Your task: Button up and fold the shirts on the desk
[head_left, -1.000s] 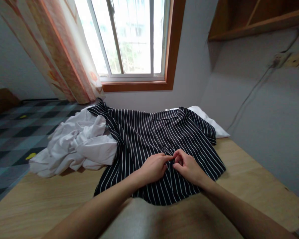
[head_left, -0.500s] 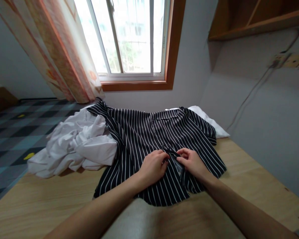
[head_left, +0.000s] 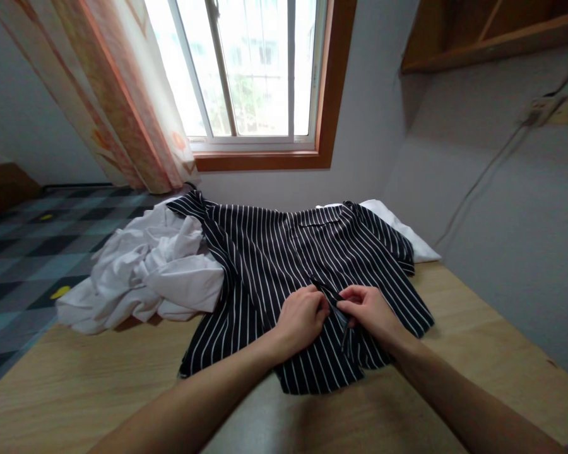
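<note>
Fingertips of my right hand (head_left: 372, 313) pinch a striped shirt (head_left: 260, 252) along its front edge; my left hand (head_left: 301, 317) curls against it, its grip hidden from me. The shirt lies spread on the wooden surface (head_left: 473, 328), overlapping crumpled white cloth (head_left: 146, 271) and another white garment (head_left: 409, 239). Beyond, I see checked bedding (head_left: 52, 249), a curtain (head_left: 137, 113), a window (head_left: 260, 82) and a shelf (head_left: 492, 47), its inside mostly out of frame.

Patterned curtain (head_left: 123, 94) beside bright window (head_left: 260, 75)
</note>
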### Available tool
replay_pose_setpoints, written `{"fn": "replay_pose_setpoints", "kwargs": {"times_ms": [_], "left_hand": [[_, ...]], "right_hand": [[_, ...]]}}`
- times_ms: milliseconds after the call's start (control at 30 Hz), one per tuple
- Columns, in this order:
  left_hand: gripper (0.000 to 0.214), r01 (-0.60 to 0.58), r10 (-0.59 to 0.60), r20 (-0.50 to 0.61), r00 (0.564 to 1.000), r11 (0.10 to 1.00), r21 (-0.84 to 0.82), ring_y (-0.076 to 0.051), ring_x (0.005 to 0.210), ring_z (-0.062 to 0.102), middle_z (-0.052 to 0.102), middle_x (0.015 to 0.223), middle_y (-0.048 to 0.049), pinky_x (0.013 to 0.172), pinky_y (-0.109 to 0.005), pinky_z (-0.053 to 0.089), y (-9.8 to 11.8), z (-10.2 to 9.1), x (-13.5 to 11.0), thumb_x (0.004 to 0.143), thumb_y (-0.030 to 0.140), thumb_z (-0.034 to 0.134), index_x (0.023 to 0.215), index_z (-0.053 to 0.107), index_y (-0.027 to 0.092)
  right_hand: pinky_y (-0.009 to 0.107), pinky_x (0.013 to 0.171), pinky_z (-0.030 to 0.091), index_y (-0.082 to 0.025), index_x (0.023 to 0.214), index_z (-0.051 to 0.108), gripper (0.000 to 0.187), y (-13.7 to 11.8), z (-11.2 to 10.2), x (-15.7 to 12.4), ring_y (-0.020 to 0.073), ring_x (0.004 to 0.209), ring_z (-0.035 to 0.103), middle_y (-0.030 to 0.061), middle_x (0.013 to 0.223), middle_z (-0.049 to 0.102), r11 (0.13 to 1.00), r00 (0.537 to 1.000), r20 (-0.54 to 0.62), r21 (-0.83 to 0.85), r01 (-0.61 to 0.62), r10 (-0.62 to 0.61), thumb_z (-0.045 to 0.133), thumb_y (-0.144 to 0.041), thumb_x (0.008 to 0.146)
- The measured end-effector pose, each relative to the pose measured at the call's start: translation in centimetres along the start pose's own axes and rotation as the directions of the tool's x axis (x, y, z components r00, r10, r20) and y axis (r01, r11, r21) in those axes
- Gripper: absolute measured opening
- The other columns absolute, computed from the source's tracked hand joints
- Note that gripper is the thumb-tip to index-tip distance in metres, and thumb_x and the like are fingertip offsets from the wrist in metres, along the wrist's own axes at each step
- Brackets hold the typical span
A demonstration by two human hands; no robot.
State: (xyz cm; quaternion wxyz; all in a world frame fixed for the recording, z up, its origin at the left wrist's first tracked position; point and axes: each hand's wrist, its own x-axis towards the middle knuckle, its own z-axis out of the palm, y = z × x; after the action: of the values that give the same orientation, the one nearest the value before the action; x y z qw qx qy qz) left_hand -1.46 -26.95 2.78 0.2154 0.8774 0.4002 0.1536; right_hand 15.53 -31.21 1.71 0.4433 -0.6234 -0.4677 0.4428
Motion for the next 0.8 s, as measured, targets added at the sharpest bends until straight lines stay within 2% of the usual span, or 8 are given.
{"fn": "replay_pose_setpoints", "kwargs": {"times_ms": [167, 333, 500, 567, 700, 800], "left_hand": [[0.007, 0.134, -0.133, 0.018, 0.991, 0.976, -0.174, -0.017, 0.081, 0.059, 0.065, 0.087, -0.0039, 0.076, -0.031, 0.047, 0.1, -1.2, 0.3, 0.082, 0.019, 0.061, 0.078, 0.067, 0.016], [0.011, 0.211, -0.18, 0.13, 0.975, 0.938, -0.276, -0.014, 0.072, 0.057, 0.065, 0.075, -0.0018, 0.068, -0.027, 0.043, 0.0, -1.7, 0.5, 0.082, 0.021, 0.06, 0.078, 0.068, 0.015], [0.011, 0.251, -0.2, 0.174, 0.964, 0.895, -0.368, -0.011, 0.063, 0.051, 0.06, 0.067, 0.0006, 0.06, -0.024, 0.038, -0.3, -1.5, 0.7, 0.08, 0.02, 0.06, 0.074, 0.067, 0.014], [0.012, 0.261, -0.202, 0.183, 0.962, 0.873, -0.411, -0.011, 0.061, 0.049, 0.058, 0.065, 0.0013, 0.058, -0.023, 0.037, -0.5, -1.6, 0.8, 0.08, 0.02, 0.059, 0.074, 0.067, 0.013], [0.012, 0.274, -0.194, 0.208, 0.959, 0.826, -0.492, -0.01, 0.058, 0.044, 0.054, 0.062, 0.0025, 0.056, -0.023, 0.036, -0.7, -1.6, 0.8, 0.081, 0.019, 0.058, 0.073, 0.065, 0.013], [0.011, 0.27, -0.178, 0.22, 0.959, 0.804, -0.53, -0.009, 0.059, 0.043, 0.053, 0.062, 0.0028, 0.057, -0.023, 0.036, -1.0, -1.5, 0.9, 0.08, 0.018, 0.058, 0.073, 0.064, 0.013]], "right_hand": [[0.028, 0.059, 0.05, -0.017, 0.076, 0.067, 0.01, -0.4, 0.6, -0.8, 0.0159, 0.061, 0.062, 0.0022, 0.067, 0.067, 0.943, 0.973, -0.082, -0.275, 0.186, -0.216, 0.063, -0.025, 0.073], [0.028, 0.064, 0.05, -0.017, 0.079, 0.068, 0.012, -0.4, 0.9, -1.2, 0.0164, 0.064, 0.063, 0.0029, 0.069, 0.068, 0.928, 0.968, -0.066, -0.305, 0.213, -0.244, 0.062, -0.027, 0.075], [0.029, 0.064, 0.052, -0.017, 0.079, 0.069, 0.013, -0.4, 1.0, -1.3, 0.0161, 0.064, 0.063, 0.0035, 0.07, 0.069, 0.946, 0.969, -0.048, -0.235, 0.224, -0.242, 0.063, -0.027, 0.074], [0.028, 0.059, 0.052, -0.017, 0.078, 0.069, 0.015, -0.3, 1.0, -1.2, 0.0153, 0.061, 0.062, 0.0033, 0.068, 0.068, 0.966, 0.976, -0.036, -0.16, 0.205, -0.213, 0.065, -0.031, 0.074], [0.023, 0.046, 0.049, -0.015, 0.071, 0.069, 0.029, -0.3, 1.0, -0.7, 0.0137, 0.058, 0.061, 0.006, 0.071, 0.069, 0.989, 0.997, 0.051, 0.137, 0.046, -0.053, 0.063, -0.043, 0.076], [0.021, 0.046, 0.05, -0.014, 0.072, 0.069, 0.028, -0.1, 1.0, -0.5, 0.013, 0.059, 0.062, 0.006, 0.073, 0.07, 0.973, 0.997, 0.077, 0.231, -0.016, -0.002, 0.069, -0.042, 0.071]]}}
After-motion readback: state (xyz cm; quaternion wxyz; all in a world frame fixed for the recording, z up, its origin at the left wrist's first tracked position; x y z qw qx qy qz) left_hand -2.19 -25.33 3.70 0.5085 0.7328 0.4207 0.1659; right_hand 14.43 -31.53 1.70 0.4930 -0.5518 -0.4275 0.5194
